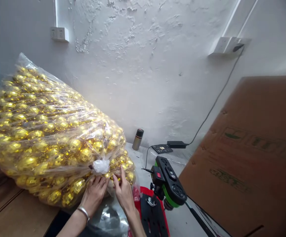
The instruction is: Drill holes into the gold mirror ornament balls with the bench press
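A large clear plastic bag (46,131) stuffed with several shiny gold faceted balls lies on its side at the left. Its mouth is gathered into a white knot (101,165) at the lower right end. My left hand (93,194), a silver bangle on its wrist, rests against the bag just under the knot with fingers spread. My right hand (123,191) is beside it, its fingers pinching the plastic to the right of the knot.
A black and green machine (167,184) on a red and black base (153,214) stands right of my hands. A big cardboard sheet (251,158) leans at the right. A small bottle (138,139), a power adapter (176,144) and a cable lie by the wall.
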Tool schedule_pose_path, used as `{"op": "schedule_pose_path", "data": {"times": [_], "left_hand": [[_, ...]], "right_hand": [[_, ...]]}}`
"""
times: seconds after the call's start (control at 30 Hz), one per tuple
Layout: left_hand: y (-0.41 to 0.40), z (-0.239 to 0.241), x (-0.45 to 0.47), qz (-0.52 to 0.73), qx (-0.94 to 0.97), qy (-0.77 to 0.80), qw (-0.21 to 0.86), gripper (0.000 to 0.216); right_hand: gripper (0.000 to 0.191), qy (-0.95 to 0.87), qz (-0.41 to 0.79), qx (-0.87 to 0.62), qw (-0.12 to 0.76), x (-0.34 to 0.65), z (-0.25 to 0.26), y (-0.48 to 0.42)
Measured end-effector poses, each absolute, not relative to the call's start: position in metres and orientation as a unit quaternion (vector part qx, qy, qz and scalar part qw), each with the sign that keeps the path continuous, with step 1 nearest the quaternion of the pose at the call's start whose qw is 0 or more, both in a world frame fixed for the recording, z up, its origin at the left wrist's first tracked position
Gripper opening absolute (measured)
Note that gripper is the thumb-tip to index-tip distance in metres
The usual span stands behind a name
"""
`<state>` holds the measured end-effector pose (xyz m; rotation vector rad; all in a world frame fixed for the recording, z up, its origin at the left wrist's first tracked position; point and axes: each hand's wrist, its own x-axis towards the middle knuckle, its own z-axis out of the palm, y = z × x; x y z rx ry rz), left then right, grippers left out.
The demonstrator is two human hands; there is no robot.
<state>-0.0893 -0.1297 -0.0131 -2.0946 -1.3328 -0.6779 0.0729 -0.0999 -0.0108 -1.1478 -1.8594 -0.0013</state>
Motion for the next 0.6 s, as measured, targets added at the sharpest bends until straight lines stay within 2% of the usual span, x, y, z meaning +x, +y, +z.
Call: {"op": "schedule_pose_path", "data": {"times": [0.13,0.3,0.6], "left_hand": [[-0.14,-0.025,-0.105,-0.336,-0.779,-0.433,0.305,0.038],[-0.155,-0.025,-0.126,-0.363,-0.796,-0.377,0.305,0.035],[-0.166,-0.018,-0.103,-0.341,-0.773,-0.446,0.296,0.031]], "right_hand": [[0.043,-0.774,0.007,-0.478,0.416,0.069,0.005,-0.07],[0.011,-0.753,0.002,-0.528,0.394,0.085,0.008,-0.045],[0.018,-0.712,0.003,-0.533,0.457,0.074,-0.004,-0.046]]}}
